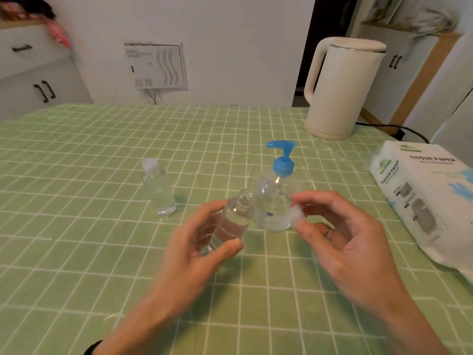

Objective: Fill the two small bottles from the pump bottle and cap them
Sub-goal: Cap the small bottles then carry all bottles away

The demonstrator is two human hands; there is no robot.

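Open bottle (233, 221) is sitting tilted in the left hand (189, 247) mid-worktop (76, 175), just in front of the pump bottle (273, 208). Liquid is showing inside and the neck is bare. Left fingers (212, 208) are curling round its body. Right hand (353, 239) is pinching the clear cap (297, 216) between thumb and fingertips, close beside the neck, not yet on. Capped bottle (159, 193) is standing left of centre, its fill level hard to read. Judging progress: filling is looking done, one bottle closed. Remaining: seat and tighten this last cap.
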